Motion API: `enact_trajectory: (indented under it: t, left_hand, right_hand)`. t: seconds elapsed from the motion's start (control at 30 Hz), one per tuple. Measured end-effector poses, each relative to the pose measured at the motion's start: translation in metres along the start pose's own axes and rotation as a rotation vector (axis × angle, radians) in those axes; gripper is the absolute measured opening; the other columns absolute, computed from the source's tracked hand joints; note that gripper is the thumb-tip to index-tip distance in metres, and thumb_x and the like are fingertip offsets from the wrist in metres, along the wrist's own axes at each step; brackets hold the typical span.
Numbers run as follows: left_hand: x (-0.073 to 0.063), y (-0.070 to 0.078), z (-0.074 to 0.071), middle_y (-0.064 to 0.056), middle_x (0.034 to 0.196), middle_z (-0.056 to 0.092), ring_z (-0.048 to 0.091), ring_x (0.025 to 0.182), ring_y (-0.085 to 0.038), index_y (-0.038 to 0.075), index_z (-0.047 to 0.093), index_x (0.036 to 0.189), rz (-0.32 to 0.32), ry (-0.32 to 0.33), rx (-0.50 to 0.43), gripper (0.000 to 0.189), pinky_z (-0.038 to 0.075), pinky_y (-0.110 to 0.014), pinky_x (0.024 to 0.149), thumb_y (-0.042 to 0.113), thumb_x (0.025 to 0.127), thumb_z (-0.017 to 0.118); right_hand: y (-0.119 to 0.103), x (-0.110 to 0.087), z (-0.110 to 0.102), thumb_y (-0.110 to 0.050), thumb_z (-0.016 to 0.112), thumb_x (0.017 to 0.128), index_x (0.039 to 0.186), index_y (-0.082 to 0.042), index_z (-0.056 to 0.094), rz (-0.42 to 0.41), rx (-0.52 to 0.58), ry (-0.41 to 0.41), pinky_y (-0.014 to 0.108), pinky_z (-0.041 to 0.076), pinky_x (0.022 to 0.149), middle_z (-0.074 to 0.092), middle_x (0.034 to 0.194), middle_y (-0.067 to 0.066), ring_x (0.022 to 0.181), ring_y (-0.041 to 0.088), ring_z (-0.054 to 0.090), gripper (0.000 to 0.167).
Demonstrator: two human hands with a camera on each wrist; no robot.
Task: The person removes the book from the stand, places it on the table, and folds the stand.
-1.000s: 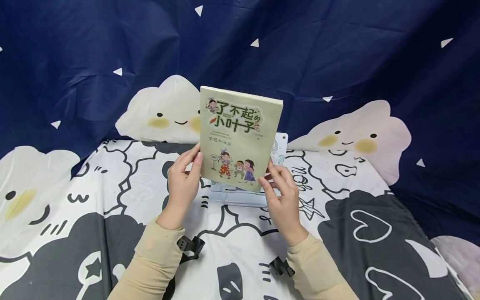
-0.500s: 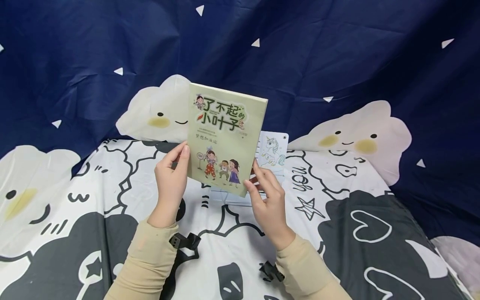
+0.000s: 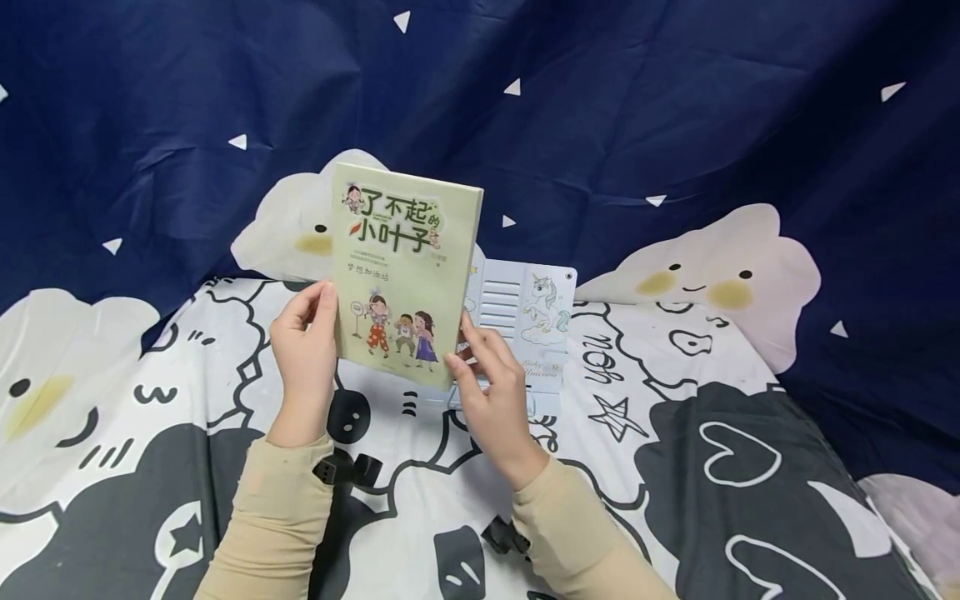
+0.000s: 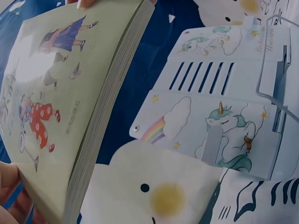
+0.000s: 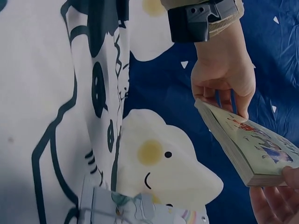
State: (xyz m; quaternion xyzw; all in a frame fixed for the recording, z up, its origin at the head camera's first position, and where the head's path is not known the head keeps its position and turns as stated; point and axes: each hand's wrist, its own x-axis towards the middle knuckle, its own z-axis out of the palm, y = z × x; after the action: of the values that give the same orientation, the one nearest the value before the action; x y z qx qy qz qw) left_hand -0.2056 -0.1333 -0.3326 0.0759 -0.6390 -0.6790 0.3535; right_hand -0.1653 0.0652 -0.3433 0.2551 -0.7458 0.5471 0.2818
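A pale green paperback book with cartoon children and Chinese lettering on its cover is held upright above the table, tilted slightly. My left hand pinches its left edge, thumb on the cover. At the lower right edge, my right hand grips it, thumb in front and fingers behind. Behind the book stands a light blue book stand with unicorn drawings and slots, partly covered by the book. The left wrist view shows the closed page edges of the book and the stand's wire holder.
A black and white cartoon cloth covers the table. Behind it hangs a dark blue curtain printed with clouds and small triangles. Black wrist cameras sit on both sleeves.
Both hands have carried the book to the left, away from the stand. More of the stand now shows to the right of the book.
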Motion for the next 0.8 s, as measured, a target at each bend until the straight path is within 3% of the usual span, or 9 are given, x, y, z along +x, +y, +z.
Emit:
enact_trajectory:
  t: [0.37, 0.53, 0.8]
  left_hand:
    - [0.011, -0.009, -0.008, 0.012, 0.076, 0.061, 0.051, 0.073, -0.007, 0.005, 0.072, 0.107, -0.098, 0.065, -0.053, 0.022, 0.043, -0.015, 0.062, 0.023, 0.098, 0.063]
    - [0.016, -0.017, -0.014, 0.015, 0.077, 0.058, 0.050, 0.075, -0.006, 0.008, 0.071, 0.106, -0.143, 0.079, 0.026, 0.022, 0.041, -0.015, 0.064, 0.026, 0.099, 0.061]
    - [0.023, -0.029, -0.021, 0.012, 0.080, 0.052, 0.047, 0.076, -0.004, 0.001, 0.068, 0.115, -0.239, 0.094, 0.154, 0.032, 0.040, -0.015, 0.065, 0.027, 0.102, 0.055]
  right_hand:
    - [0.007, 0.005, 0.024, 0.001, 0.062, 0.093, 0.143, 0.006, 0.046, 0.079, 0.004, -0.071, 0.029, 0.059, 0.071, 0.064, 0.109, 0.017, 0.088, 0.024, 0.062, 0.052]
    - [0.013, 0.006, 0.035, 0.000, 0.061, 0.094, 0.144, 0.007, 0.044, 0.131, -0.026, -0.117, 0.023, 0.056, 0.070, 0.062, 0.109, 0.016, 0.087, 0.020, 0.059, 0.053]
    - [0.021, 0.010, 0.048, -0.001, 0.062, 0.094, 0.144, 0.005, 0.046, 0.260, 0.001, -0.149, 0.018, 0.049, 0.067, 0.062, 0.107, 0.015, 0.087, 0.017, 0.056, 0.053]
